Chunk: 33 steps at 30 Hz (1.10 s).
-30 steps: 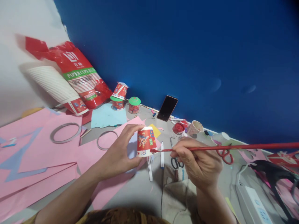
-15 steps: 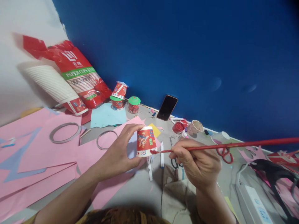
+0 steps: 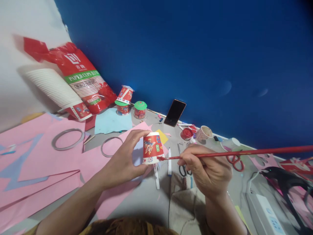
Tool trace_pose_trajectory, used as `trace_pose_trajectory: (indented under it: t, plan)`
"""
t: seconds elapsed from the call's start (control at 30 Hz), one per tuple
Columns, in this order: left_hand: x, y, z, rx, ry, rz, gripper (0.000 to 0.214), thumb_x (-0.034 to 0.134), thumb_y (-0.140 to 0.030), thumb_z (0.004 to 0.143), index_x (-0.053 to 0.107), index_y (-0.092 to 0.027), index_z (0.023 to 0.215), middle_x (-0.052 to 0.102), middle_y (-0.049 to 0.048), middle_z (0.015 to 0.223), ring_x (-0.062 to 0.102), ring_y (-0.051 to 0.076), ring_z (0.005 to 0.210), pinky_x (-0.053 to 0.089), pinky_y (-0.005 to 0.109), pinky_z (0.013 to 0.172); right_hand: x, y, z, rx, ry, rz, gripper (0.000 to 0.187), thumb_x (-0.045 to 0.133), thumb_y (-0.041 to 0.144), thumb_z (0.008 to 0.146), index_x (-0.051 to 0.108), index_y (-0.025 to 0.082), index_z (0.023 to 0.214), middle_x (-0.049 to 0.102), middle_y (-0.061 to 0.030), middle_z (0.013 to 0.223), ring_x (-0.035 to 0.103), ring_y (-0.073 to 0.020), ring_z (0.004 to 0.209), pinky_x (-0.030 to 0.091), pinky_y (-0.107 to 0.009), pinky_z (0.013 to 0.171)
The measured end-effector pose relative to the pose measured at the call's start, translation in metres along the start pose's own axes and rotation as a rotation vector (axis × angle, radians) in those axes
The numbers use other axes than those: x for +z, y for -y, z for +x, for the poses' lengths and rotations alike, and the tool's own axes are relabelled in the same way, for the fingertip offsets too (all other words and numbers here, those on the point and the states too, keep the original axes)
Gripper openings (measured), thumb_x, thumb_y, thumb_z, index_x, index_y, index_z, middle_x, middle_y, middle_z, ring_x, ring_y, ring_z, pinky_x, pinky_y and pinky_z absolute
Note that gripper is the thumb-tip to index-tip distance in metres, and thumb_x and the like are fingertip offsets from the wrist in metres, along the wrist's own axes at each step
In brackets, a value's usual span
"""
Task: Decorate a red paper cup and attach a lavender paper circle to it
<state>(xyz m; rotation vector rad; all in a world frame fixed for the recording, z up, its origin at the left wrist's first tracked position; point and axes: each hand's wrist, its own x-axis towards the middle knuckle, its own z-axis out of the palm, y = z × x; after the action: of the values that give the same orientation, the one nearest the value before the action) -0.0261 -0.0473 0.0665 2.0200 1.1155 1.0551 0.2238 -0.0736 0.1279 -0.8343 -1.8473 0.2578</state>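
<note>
My left hand grips a red and white printed paper cup between thumb and fingers. The cup is upside down, its wide end facing down. In my right hand is a long red-handled paintbrush, pinched near its front end. The brush's red-coated bristles touch the lower right of the cup, close to the white band. Beyond the cup stands a small pot of red paint. A white marker and another marker lie below and beside the cup.
Pink paper sheets and grey tape rings cover the left side. A paper cup bag and stacked cups lean at the back left. A phone rests against the blue wall. Red-handled scissors, a glue gun and a power strip lie right.
The cup has turned very slightly in my left hand, shifting its printed picture a little. The brush tip stays against the cup's lower right; both hands are nearly still.
</note>
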Motion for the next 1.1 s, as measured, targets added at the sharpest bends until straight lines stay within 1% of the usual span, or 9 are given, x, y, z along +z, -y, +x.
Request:
trace_pose_trajectory:
  t: [0.17,0.33,0.57,0.73,0.8,0.97,1.1]
  plan:
    - [-0.0003,0.0002,-0.0003,-0.004,-0.001,0.003,0.08,0.078,-0.022,0.083,0.044,-0.037,0.153,0.055,0.008,0.157,0.055,0.036,0.149,0.048,0.058,0.127,0.0012,0.002,-0.0002,0.027,0.003,0.013,0.023,0.068,0.014,0.106,0.073,0.021,0.085,0.075,0.0053,0.07,0.067,-0.0079,0.055,0.053,-0.02,0.053]
    - [-0.0011,-0.0007,-0.0011,-0.002,0.006,0.019,0.082,0.078,-0.02,0.082,0.043,-0.038,0.155,0.056,0.0081,0.157,0.056,0.037,0.149,0.049,0.059,0.125,0.0025,0.0032,-0.0012,0.031,0.006,0.016,0.021,0.068,0.016,0.107,0.074,0.022,0.087,0.076,0.005,0.072,0.067,-0.0084,0.055,0.055,-0.021,0.055]
    - [-0.0004,-0.0025,0.0,-0.01,0.01,0.026,0.081,0.075,-0.019,0.082,0.044,-0.036,0.154,0.056,0.0084,0.156,0.056,0.036,0.149,0.05,0.058,0.125,0.0031,0.0019,-0.0019,0.038,0.0,0.007,0.022,0.069,0.015,0.107,0.074,0.022,0.086,0.077,0.0054,0.073,0.069,-0.0089,0.057,0.057,-0.022,0.057]
    - [-0.0002,-0.002,-0.0001,-0.008,0.012,0.023,0.08,0.076,-0.02,0.082,0.044,-0.036,0.154,0.055,0.0086,0.158,0.054,0.036,0.151,0.049,0.059,0.126,-0.0032,-0.0018,-0.0047,0.034,-0.069,-0.02,0.019,0.068,0.013,0.106,0.075,0.023,0.09,0.077,0.0058,0.073,0.071,-0.0096,0.06,0.059,-0.022,0.06]
    - [-0.0004,-0.0017,0.0004,-0.012,0.014,0.019,0.08,0.077,-0.021,0.082,0.044,-0.036,0.153,0.055,0.0086,0.158,0.054,0.036,0.151,0.048,0.059,0.126,-0.0044,-0.0019,-0.0044,0.03,-0.079,-0.028,0.019,0.068,0.013,0.105,0.075,0.023,0.091,0.077,0.0059,0.073,0.071,-0.0099,0.06,0.059,-0.022,0.061]
    - [-0.0009,-0.0027,0.001,-0.014,0.011,0.014,0.08,0.077,-0.02,0.081,0.045,-0.035,0.153,0.056,0.0086,0.156,0.055,0.036,0.15,0.049,0.058,0.126,-0.0005,-0.0001,-0.0007,0.026,-0.038,-0.019,0.021,0.069,0.014,0.106,0.075,0.023,0.088,0.077,0.0059,0.071,0.069,-0.009,0.057,0.057,-0.021,0.057]
    - [-0.0002,-0.0024,-0.0006,-0.012,0.002,0.012,0.081,0.077,-0.019,0.081,0.045,-0.036,0.153,0.057,0.0084,0.156,0.056,0.037,0.148,0.05,0.059,0.125,0.0039,0.0008,-0.0011,0.046,-0.019,-0.001,0.022,0.07,0.015,0.105,0.075,0.022,0.085,0.077,0.0049,0.071,0.068,-0.0099,0.055,0.059,-0.023,0.057]
